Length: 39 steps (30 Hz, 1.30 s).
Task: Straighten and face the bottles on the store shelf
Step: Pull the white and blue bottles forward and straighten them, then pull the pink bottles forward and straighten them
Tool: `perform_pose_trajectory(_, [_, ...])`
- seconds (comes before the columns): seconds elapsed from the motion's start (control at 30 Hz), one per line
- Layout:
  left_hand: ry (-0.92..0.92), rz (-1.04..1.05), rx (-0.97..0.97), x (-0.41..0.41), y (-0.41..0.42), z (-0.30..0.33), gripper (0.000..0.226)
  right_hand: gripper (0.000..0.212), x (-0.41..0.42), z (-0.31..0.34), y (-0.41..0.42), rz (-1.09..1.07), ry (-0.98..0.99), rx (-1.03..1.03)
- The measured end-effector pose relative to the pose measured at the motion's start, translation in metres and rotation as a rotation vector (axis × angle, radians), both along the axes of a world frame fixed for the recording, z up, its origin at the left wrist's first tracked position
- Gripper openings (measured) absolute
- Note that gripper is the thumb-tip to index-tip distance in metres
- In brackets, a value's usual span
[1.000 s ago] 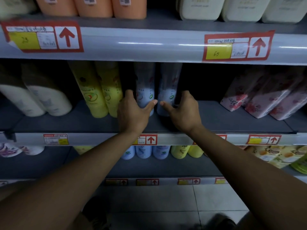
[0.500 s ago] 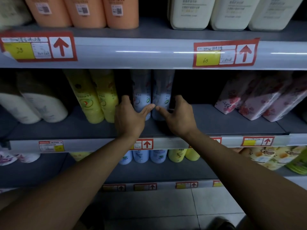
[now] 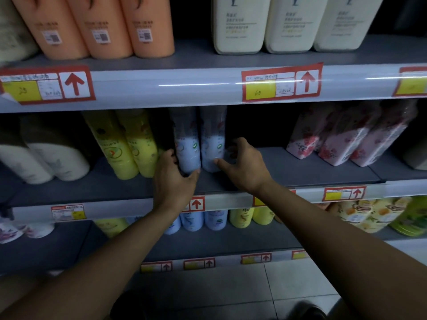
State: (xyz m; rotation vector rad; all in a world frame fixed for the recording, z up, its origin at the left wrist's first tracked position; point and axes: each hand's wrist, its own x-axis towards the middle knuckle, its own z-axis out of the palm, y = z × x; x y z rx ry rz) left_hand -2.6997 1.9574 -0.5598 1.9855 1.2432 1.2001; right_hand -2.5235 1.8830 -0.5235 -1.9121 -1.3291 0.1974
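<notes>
Two pale blue bottles stand side by side on the middle shelf [image 3: 312,174], labels facing me. My left hand [image 3: 173,181] curls round the base of the left blue bottle [image 3: 187,148], thumb under its front. My right hand [image 3: 245,165] wraps the right blue bottle [image 3: 212,146] from its right side, thumb pressed on the lower front. The bottles' tops are hidden in shadow behind the upper shelf rail.
Two yellow bottles [image 3: 124,148] stand just left of my left hand, white bottles [image 3: 46,162] farther left. Pink floral packs [image 3: 342,139] lean at the right. Orange bottles [image 3: 104,26] and cream bottles [image 3: 286,24] fill the top shelf. More bottles [image 3: 215,219] sit below.
Both hands have slid apart and closed round the two blue bottles; before, their thumbs met in front of them. The camera view has tilted upward.
</notes>
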Motion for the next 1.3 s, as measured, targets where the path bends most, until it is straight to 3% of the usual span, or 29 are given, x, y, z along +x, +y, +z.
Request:
perform_pose_trajectory(0.17, [0.09,0.067,0.092,-0.005,-0.014,0.001,0.061,0.073,0.019,0.008,-0.02,-0.012,-0.004,-0.012])
perform_pose_trajectory(0.37, [0.139,0.07,0.192,-0.003,-0.041,0.004,0.046,0.069,0.047,0.017,-0.047,-0.051,0.0,-0.007])
perform_pose_trajectory(0.77, [0.175,-0.328,0.31,0.063,-0.102,0.032,0.039,0.065,0.097,0.028,-0.098,-0.169,-0.003,-0.012])
perform_pose_trajectory(1.3, [0.16,-0.367,0.087,0.187,-0.086,0.037,0.054,0.057,0.159,0.022,-0.14,-0.418,0.073,-0.025])
